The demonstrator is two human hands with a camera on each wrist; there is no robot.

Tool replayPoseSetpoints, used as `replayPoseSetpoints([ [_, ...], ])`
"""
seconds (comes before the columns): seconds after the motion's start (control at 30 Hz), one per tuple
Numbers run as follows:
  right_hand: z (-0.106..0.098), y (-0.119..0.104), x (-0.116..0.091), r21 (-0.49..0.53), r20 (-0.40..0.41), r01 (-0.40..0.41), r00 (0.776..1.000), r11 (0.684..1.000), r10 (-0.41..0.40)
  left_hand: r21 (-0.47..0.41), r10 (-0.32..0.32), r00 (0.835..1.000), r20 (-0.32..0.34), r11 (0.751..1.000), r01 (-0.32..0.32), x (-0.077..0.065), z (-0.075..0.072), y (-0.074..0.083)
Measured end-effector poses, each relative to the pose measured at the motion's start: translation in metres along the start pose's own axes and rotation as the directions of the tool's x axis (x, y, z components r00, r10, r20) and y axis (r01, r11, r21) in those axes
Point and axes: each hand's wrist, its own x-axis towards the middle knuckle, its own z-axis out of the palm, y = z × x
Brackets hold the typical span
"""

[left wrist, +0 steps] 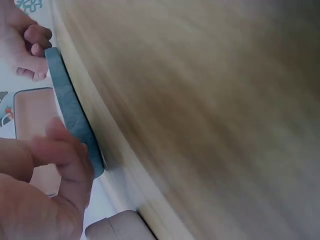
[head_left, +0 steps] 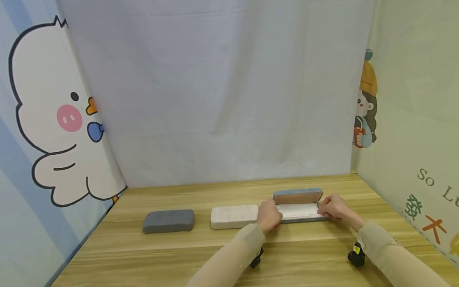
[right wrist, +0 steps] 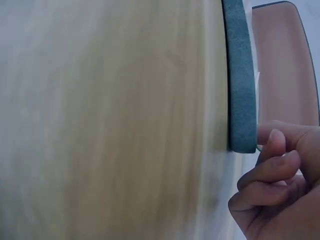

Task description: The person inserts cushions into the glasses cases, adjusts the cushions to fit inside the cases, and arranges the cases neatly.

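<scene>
A blue glasses case [head_left: 305, 219] lies with its lid [head_left: 298, 196] raised, showing a pinkish-brown lining. A flat white cloth [head_left: 297, 210] fills its lower half. My left hand [head_left: 269, 216] is at the case's left end, curled fingers at the cloth's edge; in the left wrist view these fingers are blurred. At the opposite end, my right hand [head_left: 336, 207] pinches the cloth's edge with thumb and index finger, its other fingers curled in. Beside those fingertips a thin curved line shows in the right wrist view; I cannot tell what it is.
A closed cream case [head_left: 233, 217] sits just left of my left hand. Farther left lies a closed dark grey case [head_left: 168, 221]. The wooden table [head_left: 172, 259] ends at a pale curtain [head_left: 215, 99] behind, with printed cloth walls [head_left: 412, 139] at both sides.
</scene>
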Motion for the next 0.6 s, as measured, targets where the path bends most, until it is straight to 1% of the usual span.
replayPoseSetpoints([
  [0.07,-0.004,0.001,-0.003,0.015,0.014,0.018,1.000,1.000,-0.018,-0.077,-0.012,0.998,0.057,0.997,0.017,-0.002,-0.004,-0.001],
  [0.13,-0.010,0.002,-0.005,0.034,0.051,0.036,0.998,0.999,-0.038,-0.190,-0.038,0.989,0.143,0.980,0.065,-0.003,-0.007,-0.002],
  [0.2,-0.016,0.005,-0.006,0.049,0.105,0.048,0.993,0.998,-0.053,-0.272,-0.062,0.971,0.232,0.954,0.126,-0.004,-0.010,-0.002],
  [0.27,-0.020,0.009,-0.006,0.042,0.165,0.066,0.984,0.997,-0.072,-0.306,-0.084,0.951,0.298,0.935,0.179,-0.005,-0.012,-0.001],
  [0.3,-0.020,0.011,-0.005,0.044,0.196,0.066,0.978,0.997,-0.074,-0.313,-0.089,0.943,0.320,0.930,0.194,-0.005,-0.012,-0.001],
  [0.37,-0.020,0.015,-0.004,0.034,0.240,0.077,0.967,0.996,-0.083,-0.322,-0.092,0.936,0.341,0.924,0.208,-0.005,-0.012,-0.001],
  [0.47,-0.018,0.019,-0.002,0.025,0.274,0.094,0.957,0.995,-0.097,-0.341,-0.092,0.933,0.348,0.915,0.218,-0.006,-0.011,0.000],
  [0.53,-0.017,0.020,-0.001,0.020,0.281,0.112,0.953,0.993,-0.113,-0.355,-0.085,0.938,0.337,0.911,0.210,-0.006,-0.010,0.000],
  [0.6,-0.018,0.019,-0.001,0.026,0.283,0.121,0.951,0.992,-0.124,-0.355,-0.084,0.943,0.321,0.913,0.202,-0.005,-0.008,0.001],
])
